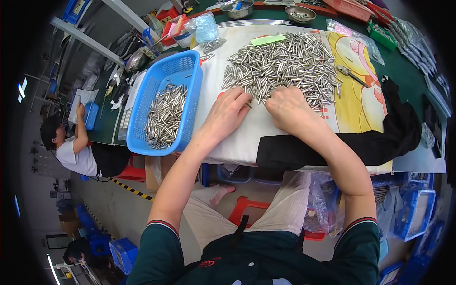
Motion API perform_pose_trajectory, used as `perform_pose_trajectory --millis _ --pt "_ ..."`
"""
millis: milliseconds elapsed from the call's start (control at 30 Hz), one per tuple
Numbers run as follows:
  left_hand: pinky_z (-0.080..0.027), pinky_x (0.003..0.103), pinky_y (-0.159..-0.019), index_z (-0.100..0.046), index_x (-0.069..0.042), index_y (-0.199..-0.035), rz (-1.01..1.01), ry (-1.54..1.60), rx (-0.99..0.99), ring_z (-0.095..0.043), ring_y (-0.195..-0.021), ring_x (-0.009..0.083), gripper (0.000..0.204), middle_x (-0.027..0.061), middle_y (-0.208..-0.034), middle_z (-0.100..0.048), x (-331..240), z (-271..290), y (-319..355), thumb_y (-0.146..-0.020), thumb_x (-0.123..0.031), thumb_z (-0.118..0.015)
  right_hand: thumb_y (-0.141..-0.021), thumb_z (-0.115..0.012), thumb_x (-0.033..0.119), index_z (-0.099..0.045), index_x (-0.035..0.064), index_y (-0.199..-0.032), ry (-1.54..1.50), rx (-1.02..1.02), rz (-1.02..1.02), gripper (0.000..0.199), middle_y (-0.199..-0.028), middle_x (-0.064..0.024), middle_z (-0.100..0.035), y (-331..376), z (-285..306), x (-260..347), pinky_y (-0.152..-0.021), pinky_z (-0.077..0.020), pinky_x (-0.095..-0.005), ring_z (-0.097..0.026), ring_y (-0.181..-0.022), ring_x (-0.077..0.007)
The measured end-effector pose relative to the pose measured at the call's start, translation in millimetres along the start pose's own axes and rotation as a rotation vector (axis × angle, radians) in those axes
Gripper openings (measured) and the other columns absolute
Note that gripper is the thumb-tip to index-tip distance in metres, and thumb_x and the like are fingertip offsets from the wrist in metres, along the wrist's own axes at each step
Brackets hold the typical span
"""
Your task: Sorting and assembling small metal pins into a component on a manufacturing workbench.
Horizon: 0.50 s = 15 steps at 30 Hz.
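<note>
My left hand (227, 114) and right hand (289, 110) rest palm-down at the near edge of the heap of metal pins (285, 66) on the white cloth (237, 137). Fingertips are buried among the pins; I cannot tell whether they grasp any. More pins lie in the blue basket (183, 71) to my left.

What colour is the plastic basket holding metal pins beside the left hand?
Blue, seen in the head view: the slotted plastic basket.

Green workbench (403, 71); grey floor (118, 209), striped tape (133, 191); red stool (244, 206)
</note>
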<state>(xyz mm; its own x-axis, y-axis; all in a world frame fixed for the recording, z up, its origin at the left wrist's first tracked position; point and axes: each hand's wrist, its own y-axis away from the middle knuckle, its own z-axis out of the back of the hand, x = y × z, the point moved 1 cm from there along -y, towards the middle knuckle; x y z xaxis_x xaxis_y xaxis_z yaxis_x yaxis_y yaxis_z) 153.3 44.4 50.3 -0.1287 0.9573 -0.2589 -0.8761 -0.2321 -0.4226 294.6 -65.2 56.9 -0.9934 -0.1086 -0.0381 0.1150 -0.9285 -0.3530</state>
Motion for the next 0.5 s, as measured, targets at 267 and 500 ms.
perform_pose_trajectory --millis 267,500 --pt "-0.047 0.035 -0.070 -0.058 -0.002 -0.078 -0.083 -0.139 -0.003 -0.054 -0.082 0.0243 0.011 0.0085 -0.083 -0.052 7.6 -3.6 -10.7 -0.069 -0.005 -0.064 -0.062 -0.061 0.004 -0.064 0.0039 -0.065 0.004 0.103 -0.002 0.005 -0.069 -0.0118 -0.063 -6.6 -2.3 0.0 -0.058 -0.0490 -0.0349 -0.063 -0.072 -0.0251" --pt "-0.047 0.033 -0.071 -0.057 -0.003 -0.080 -0.215 -0.206 0.107 -0.054 -0.082 0.0234 0.014 0.0074 -0.085 -0.054 19.6 -3.0 -14.1 -0.068 -0.004 -0.064 -0.061 -0.056 0.008 -0.056 0.0013 -0.064 -0.201 0.025 0.007 0.007 -0.064 -0.0134 -0.058 -8.7 -3.7 -5.9 -0.057 -0.0468 -0.0416 -0.059 -0.067 -0.0306"
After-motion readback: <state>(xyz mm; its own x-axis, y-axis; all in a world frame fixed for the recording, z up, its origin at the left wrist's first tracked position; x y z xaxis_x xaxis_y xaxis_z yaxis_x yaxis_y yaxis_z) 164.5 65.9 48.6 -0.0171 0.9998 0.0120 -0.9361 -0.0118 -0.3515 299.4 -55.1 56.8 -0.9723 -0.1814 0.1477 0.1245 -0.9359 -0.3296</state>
